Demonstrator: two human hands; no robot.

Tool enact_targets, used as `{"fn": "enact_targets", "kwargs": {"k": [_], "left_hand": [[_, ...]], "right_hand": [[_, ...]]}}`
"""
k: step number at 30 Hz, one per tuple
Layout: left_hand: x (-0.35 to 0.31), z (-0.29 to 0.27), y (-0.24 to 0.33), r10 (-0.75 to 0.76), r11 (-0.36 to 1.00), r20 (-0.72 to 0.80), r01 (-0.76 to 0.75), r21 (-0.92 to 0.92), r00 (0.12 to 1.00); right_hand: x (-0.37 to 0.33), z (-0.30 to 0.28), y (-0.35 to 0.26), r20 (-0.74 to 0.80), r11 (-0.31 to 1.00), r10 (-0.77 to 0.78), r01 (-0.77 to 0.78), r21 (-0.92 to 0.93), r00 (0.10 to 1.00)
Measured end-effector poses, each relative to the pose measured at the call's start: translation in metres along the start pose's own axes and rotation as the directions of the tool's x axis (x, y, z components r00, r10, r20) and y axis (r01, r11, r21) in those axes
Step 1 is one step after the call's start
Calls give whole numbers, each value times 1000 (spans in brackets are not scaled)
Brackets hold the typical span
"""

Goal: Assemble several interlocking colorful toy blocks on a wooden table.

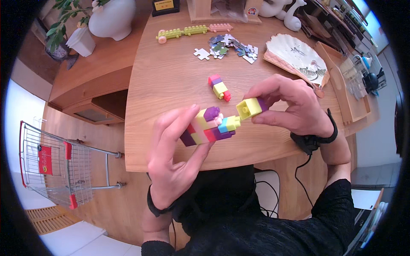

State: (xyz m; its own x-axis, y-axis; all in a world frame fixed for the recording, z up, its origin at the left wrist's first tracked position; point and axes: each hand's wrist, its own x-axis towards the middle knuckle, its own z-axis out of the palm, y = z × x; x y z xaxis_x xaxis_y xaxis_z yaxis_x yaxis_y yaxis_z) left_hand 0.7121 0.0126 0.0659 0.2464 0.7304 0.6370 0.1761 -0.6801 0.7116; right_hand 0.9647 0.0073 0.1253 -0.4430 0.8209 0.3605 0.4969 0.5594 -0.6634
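Observation:
Over the table's front part, my left hand (171, 151) is closed around a block assembly (210, 126) of toy building bricks in purple, lime, pink, red and blue. Its studded end points right. Facing it, my right hand (292, 102) pinches a small piece of building bricks (251, 107), lime with purple behind. The lime brick's hollow underside shows, close to the lime studs of the assembly; whether they touch I cannot tell. Just beyond my hands lies a short stack of bricks (219, 88) in red, purple and lime, on its side.
Farther back on the wooden table (162, 81) are a row of lime and pink wheeled bricks (194, 30) and a heap of jigsaw pieces (232, 47). A fan-shaped dish (297, 59) and a wooden tray (341, 85) stand at right. A wire shopping cart (64, 164) is at left.

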Motion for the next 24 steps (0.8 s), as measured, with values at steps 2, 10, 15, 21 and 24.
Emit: {"fn": "enact_targets", "kwargs": {"k": [2, 10, 15, 21, 24], "left_hand": [[-2, 0, 1, -2, 1000, -11, 2, -1, 1000], [-6, -6, -1, -51, 998, 12, 52, -40, 999], [-5, -3, 2, -108, 994, 35, 107, 17, 994], [-1, -7, 6, -161, 987, 62, 163, -18, 985], [-1, -8, 3, -178, 980, 69, 183, -72, 982]], "right_hand": [[-3, 2, 4, 57, 988, 68, -75, 133, 996], [-2, 7, 11, 36, 989, 63, -67, 128, 997], [-5, 5, 14, -3, 993, 23, -22, 119, 1000], [-4, 8, 12, 29, 973, 82, -86, 216, 996], [-4, 13, 11, 55, 834, 235, -231, 502, 970]]}}
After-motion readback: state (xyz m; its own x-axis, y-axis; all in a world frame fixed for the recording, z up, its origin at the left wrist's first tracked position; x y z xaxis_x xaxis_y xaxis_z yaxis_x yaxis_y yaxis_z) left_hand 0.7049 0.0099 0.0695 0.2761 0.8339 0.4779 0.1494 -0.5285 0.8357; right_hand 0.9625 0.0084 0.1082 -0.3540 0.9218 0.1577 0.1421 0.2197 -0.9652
